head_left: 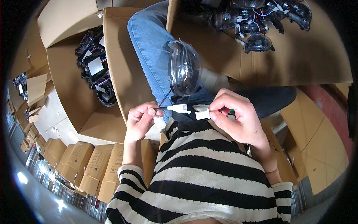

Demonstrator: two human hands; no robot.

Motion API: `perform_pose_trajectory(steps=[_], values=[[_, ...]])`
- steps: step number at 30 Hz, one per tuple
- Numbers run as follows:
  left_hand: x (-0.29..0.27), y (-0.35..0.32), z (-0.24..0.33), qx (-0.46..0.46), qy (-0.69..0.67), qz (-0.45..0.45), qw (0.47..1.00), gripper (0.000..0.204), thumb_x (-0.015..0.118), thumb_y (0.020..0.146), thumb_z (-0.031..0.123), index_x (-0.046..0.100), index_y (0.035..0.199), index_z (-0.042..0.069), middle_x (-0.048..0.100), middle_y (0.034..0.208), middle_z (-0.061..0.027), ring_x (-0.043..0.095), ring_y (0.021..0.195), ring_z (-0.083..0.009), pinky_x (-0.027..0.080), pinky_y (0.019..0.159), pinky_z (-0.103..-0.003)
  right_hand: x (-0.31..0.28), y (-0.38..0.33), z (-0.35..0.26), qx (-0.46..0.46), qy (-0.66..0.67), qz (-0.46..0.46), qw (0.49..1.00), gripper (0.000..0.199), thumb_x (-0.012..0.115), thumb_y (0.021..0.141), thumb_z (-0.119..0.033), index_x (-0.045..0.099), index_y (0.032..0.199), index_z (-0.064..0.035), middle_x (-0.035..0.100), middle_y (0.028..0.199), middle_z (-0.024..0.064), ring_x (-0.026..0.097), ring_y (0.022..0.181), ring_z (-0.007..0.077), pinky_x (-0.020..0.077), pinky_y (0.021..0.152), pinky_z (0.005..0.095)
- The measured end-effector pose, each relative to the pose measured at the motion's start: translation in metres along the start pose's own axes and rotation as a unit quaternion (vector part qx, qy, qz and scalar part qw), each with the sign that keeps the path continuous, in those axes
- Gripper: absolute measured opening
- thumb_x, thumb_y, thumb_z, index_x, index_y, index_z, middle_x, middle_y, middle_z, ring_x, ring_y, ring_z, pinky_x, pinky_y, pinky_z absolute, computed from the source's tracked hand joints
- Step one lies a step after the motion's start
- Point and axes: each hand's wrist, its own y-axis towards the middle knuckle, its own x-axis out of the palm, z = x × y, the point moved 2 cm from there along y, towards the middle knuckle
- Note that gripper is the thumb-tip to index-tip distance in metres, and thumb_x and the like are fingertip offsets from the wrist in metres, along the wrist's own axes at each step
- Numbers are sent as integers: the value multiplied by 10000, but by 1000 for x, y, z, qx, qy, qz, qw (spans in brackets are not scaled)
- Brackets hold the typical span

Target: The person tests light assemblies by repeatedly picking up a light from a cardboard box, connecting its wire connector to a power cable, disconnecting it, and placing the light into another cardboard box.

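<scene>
Pinched in the fingers of my left hand [141,119] is a dark cable ending in a white plug connector [178,108]. My right hand [238,118] grips a second white connector [202,114] between thumb and fingers. The two connectors face each other end to end, a small gap apart, in front of my waist. Just beyond them a lamp with a clear, rounded lens [184,69] rests by my jeans leg [147,48]. A thin wire runs down from the lamp toward my left hand. The wire behind the right connector is mostly hidden by my fingers.
On the left, an open cardboard box [63,74] holds several dark lamp parts [99,71] with wires. Another open box [291,67] at the upper right contains clear-lensed lamps [257,43]. Closed cartons [99,168] line the lower left; cardboard flaps [317,138] stand to the right.
</scene>
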Motion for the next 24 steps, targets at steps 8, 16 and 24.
perform_pose_trajectory(steps=[8,16,24], values=[[1,9,6,-58,-22,-59,996,328,465,858,249,527,656,-1,484,642,-38,396,615,-112,298,576,-234,-1,4,-4,-140,-111,34,983,106,593,665,10,508,719,-23,484,673,71,489,617,225,387,541,314],[3,14,5,-53,-18,-122,991,303,468,847,212,510,635,0,502,630,-52,410,595,-123,315,543,-249,0,1,-2,-154,-102,35,982,120,615,636,35,545,715,-23,517,676,51,475,609,167,364,525,268],[5,17,10,-97,-2,-79,992,300,462,845,200,509,624,3,506,624,-49,412,592,-114,318,546,-240,-9,-4,-9,-137,-118,42,983,125,607,643,0,506,708,-32,476,676,66,475,612,218,385,535,314]])
